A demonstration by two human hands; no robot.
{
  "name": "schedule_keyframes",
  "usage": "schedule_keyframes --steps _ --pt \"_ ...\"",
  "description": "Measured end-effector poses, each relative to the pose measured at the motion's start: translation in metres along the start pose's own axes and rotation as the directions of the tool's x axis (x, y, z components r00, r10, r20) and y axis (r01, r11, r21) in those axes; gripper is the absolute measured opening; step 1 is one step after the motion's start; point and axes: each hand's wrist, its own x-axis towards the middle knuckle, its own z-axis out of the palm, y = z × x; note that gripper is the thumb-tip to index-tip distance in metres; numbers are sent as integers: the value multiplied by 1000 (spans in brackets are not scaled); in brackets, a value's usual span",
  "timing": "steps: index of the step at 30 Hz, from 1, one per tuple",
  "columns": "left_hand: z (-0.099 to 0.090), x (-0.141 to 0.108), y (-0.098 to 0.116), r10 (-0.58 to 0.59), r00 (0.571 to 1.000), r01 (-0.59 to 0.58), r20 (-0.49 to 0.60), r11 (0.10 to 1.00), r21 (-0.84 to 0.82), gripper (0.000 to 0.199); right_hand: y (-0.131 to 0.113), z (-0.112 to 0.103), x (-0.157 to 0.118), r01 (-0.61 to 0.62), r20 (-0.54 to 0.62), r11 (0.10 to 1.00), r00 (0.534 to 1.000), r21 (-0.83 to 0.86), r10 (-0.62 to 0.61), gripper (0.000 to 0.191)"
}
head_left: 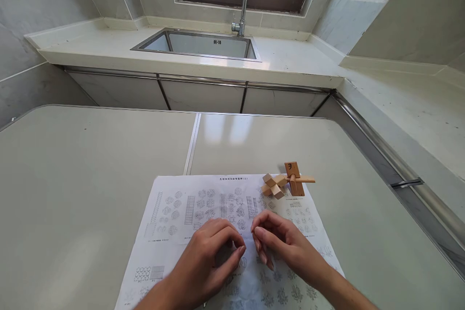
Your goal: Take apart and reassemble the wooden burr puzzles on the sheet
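My left hand hovers over or rests on a printed sheet, which cannot be told. Its fingers are curled, thumb tip and forefinger tip meeting, and nothing shows between them. Opposite it, a small gap away, is my right hand, also loosely curled with thumb against forefinger and no object visible in it. Beyond the right hand, at the sheet's far right corner, lies a light wooden interlocking burr puzzle. Against it is a darker wooden piece, a flat marked plate crossed by a rod.
The sheet carries rows of small black diagrams and lies on a pale table with a seam. Past the table stands a counter with a steel sink and a faucet under a window. Another counter runs along the right.
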Motion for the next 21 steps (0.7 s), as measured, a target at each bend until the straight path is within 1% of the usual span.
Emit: schedule_keyframes --steps 8,21 --pt "0 1 2 11 1000 -11 -18 1000 -1 12 0 0 0 0 5 1000 1000 -3 0 41" --pt "0 0 0 1 1000 -1 -2 1000 0 12 1 -1 1 3 5 1000 1000 -11 -3 39"
